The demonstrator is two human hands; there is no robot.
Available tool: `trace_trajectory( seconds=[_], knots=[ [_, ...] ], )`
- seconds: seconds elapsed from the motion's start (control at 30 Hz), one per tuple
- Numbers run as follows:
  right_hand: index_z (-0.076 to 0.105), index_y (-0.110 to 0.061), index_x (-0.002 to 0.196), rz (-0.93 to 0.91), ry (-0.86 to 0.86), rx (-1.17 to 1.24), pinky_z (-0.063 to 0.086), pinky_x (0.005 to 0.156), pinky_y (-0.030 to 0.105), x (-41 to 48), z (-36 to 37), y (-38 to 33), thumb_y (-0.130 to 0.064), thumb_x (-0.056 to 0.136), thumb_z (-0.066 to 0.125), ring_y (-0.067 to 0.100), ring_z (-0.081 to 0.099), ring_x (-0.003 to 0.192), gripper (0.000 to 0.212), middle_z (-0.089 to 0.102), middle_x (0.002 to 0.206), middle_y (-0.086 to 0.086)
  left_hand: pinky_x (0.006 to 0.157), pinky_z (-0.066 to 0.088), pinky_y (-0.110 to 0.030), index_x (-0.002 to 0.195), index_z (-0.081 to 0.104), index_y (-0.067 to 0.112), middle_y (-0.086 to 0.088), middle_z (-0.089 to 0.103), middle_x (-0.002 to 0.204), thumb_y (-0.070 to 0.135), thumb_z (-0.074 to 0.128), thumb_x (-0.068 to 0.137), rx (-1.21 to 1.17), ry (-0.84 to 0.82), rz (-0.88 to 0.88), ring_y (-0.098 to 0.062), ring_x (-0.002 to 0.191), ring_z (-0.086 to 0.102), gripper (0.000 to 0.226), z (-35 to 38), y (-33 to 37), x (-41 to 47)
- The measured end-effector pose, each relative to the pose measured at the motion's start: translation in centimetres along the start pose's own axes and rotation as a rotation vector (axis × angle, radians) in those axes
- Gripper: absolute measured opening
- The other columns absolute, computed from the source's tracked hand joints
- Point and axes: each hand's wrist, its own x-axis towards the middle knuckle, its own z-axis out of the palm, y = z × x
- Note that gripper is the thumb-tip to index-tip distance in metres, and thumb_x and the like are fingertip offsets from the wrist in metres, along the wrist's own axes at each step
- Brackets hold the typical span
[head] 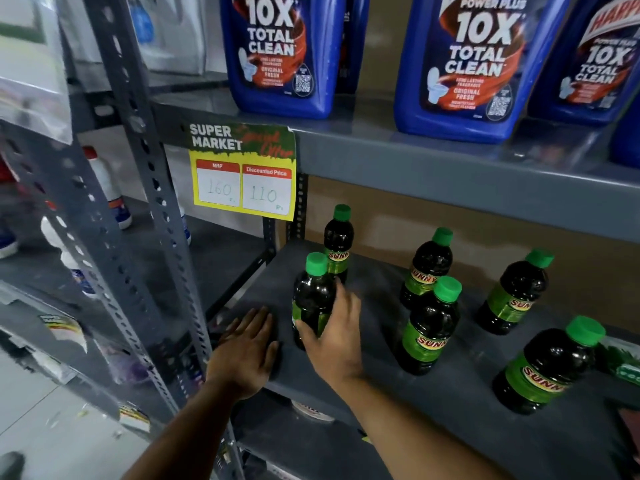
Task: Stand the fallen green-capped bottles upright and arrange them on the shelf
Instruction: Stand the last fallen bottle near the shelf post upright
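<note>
Several dark bottles with green caps and green "SUNNY" labels stand upright on the grey shelf point(450, 403). My right hand point(334, 336) wraps around the front-left bottle point(313, 292), near the shelf's left front corner. Right behind it stands another bottle point(338, 242). To the right are a middle pair, one bottle at the back point(429, 263) and one in front point(431, 327), then two more bottles, one farther back point(516, 292) and one nearer the front edge point(550, 365). My left hand point(247, 348) lies flat, fingers spread, on the shelf's front left edge and holds nothing.
The shelf above carries big blue "10X Total Clean" bottles point(284, 53), and a yellow price tag point(244, 174) hangs from its edge. A perforated grey upright point(156, 188) rises at the left. White bottles point(107, 188) stand in the neighbouring bay. A green packet point(623, 365) lies at the far right.
</note>
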Motion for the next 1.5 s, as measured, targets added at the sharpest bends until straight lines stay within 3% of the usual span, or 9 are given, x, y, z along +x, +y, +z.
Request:
trace_trajectory(
  seconds=[0.1, 0.23, 0.33, 0.43, 0.6, 0.7, 0.93, 1.13, 1.5],
  knots=[
    [0.025, -0.014, 0.150, 0.033, -0.034, 0.057, 0.036, 0.108, 0.029, 0.5, -0.3, 0.9, -0.025, 0.069, 0.082, 0.014, 0.039, 0.129, 0.100, 0.039, 0.136, 0.005, 0.121, 0.006, -0.036, 0.151, 0.014, 0.018, -0.002, 0.013, 0.161, 0.057, 0.003, 0.088, -0.013, 0.003, 0.000, -0.016, 0.148, 0.005, 0.074, -0.1, 0.1, -0.1],
    [0.016, -0.027, 0.152, 0.097, -0.337, 0.255, 0.038, 0.104, 0.017, 2.0, -1.6, 3.2, -0.005, 0.068, 0.075, -0.006, 0.048, 0.126, 0.106, 0.052, 0.132, -0.026, 0.121, 0.003, -0.034, 0.151, 0.011, 0.020, 0.001, 0.009, 0.162, 0.056, 0.003, 0.088, -0.017, 0.005, -0.003, -0.014, 0.148, 0.001, 0.073, -0.3, 0.2, -0.1],
    [0.040, -0.044, 0.130, 0.200, -0.433, 0.207, 0.045, 0.094, 0.025, 2.7, -1.7, 3.9, -0.009, 0.065, 0.077, -0.010, 0.059, 0.106, 0.082, 0.062, 0.117, -0.016, 0.121, 0.003, -0.036, 0.151, 0.010, 0.020, 0.001, 0.007, 0.162, 0.056, 0.003, 0.088, -0.014, -0.013, -0.001, -0.013, 0.148, -0.001, 0.073, -0.4, 0.2, 0.0],
    [0.046, -0.049, 0.109, 0.234, -0.307, 0.103, 0.049, 0.089, 0.024, 2.5, -1.0, 2.9, -0.036, 0.050, 0.086, -0.004, 0.060, 0.102, 0.073, 0.061, 0.112, -0.010, 0.121, 0.004, -0.037, 0.151, 0.010, 0.019, 0.001, 0.006, 0.162, 0.056, 0.002, 0.088, -0.014, -0.018, -0.003, -0.014, 0.148, -0.001, 0.074, -0.5, 0.2, -0.1],
    [0.048, -0.039, 0.113, 0.186, -0.304, 0.069, 0.052, 0.084, 0.030, 1.8, -0.2, 4.1, -0.022, 0.056, 0.082, -0.003, 0.062, 0.094, 0.068, 0.062, 0.106, -0.009, 0.122, 0.003, -0.037, 0.152, 0.009, 0.019, 0.001, 0.004, 0.162, 0.057, 0.002, 0.088, -0.018, -0.029, -0.008, -0.014, 0.148, -0.003, 0.075, -0.5, 0.3, -0.1],
    [0.049, -0.034, 0.112, 0.201, -0.194, -0.021, 0.051, 0.089, 0.034, 2.1, -0.3, 3.5, -0.048, 0.044, 0.087, 0.009, 0.061, 0.101, 0.079, 0.063, 0.108, -0.008, 0.121, 0.003, -0.037, 0.151, 0.008, 0.019, 0.002, 0.003, 0.162, 0.057, 0.001, 0.088, 0.002, -0.034, -0.006, -0.014, 0.148, -0.003, 0.074, -0.5, 0.2, 0.0],
    [0.049, -0.029, 0.118, 0.201, -0.082, -0.217, 0.042, 0.099, 0.042, 1.3, -0.5, 3.3, -0.069, 0.043, 0.075, 0.023, 0.054, 0.114, 0.088, 0.065, 0.113, -0.004, 0.121, 0.002, -0.037, 0.151, 0.007, 0.020, 0.002, 0.004, 0.162, 0.058, 0.002, 0.088, -0.014, -0.034, -0.007, -0.014, 0.148, -0.003, 0.074, -0.4, 0.2, -0.1],
    [0.055, -0.031, 0.114, 0.163, -0.093, -0.246, 0.044, 0.095, 0.044, 1.0, -0.1, 4.1, -0.070, 0.055, 0.070, 0.025, 0.057, 0.112, 0.072, 0.066, 0.112, -0.007, 0.121, 0.001, -0.036, 0.151, 0.007, 0.019, 0.000, 0.005, 0.162, 0.058, 0.001, 0.088, -0.004, -0.034, -0.003, -0.014, 0.148, -0.003, 0.074, -0.4, 0.1, -0.1],
    [0.036, -0.017, 0.145, 0.179, -0.061, -0.190, 0.033, 0.108, 0.048, -1.2, -1.1, 3.1, -0.066, 0.065, 0.074, 0.029, 0.043, 0.132, 0.101, 0.051, 0.140, 0.006, 0.120, 0.000, -0.037, 0.151, 0.002, 0.020, 0.000, 0.000, 0.162, 0.059, 0.000, 0.088, 0.006, -0.066, -0.023, -0.013, 0.147, -0.007, 0.074, -0.5, 0.2, 0.1]
  ],
)
